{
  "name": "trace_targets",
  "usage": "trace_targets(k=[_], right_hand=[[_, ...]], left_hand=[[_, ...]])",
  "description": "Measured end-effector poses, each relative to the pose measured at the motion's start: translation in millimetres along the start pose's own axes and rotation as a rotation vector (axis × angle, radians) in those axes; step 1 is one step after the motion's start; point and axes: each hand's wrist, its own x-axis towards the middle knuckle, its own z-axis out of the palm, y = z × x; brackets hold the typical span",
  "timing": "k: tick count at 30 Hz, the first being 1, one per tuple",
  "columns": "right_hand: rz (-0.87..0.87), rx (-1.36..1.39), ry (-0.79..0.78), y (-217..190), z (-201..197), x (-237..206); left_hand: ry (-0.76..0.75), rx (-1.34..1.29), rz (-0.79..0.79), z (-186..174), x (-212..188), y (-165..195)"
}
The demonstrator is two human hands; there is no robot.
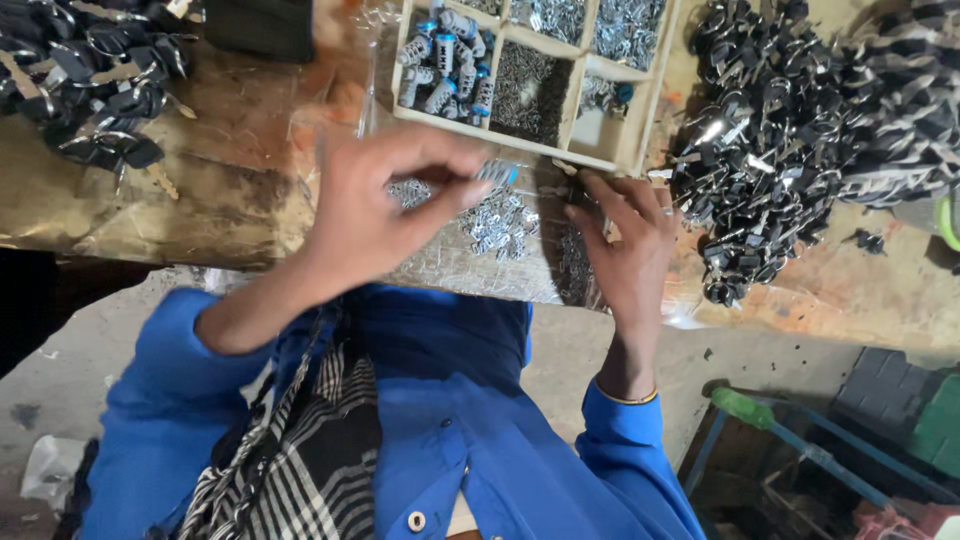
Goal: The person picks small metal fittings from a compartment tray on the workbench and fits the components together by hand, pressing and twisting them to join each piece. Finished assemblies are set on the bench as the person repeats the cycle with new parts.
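Lock cylinder [497, 173], small, silvery with a blue end: pinched at the tips of thumb and forefinger of the left hand [385, 205], just above a loose heap of small metal parts [500, 222]. Long axis runs roughly left-right, blue end toward the right; motion blur hides finer detail. Right hand [625, 235]: fingers spread, tips resting on the bench beside the heap, clasping nothing visible. Wooden compartment tray [628, 160] just behind. Pile of black-headed keys [760, 150] to the right.
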Motion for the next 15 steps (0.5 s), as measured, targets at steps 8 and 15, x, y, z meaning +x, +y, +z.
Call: trace_targets(k=[8, 15], right_hand=[[0.054, 0.090, 0.143, 57, -9, -64], [-0.012, 0.055, 0.035, 90, 20, -116]], left_hand=[[0.115, -0.106, -0.333, 78, -72, -5], [0.118, 0.068, -0.326, 135, -103, -53]])
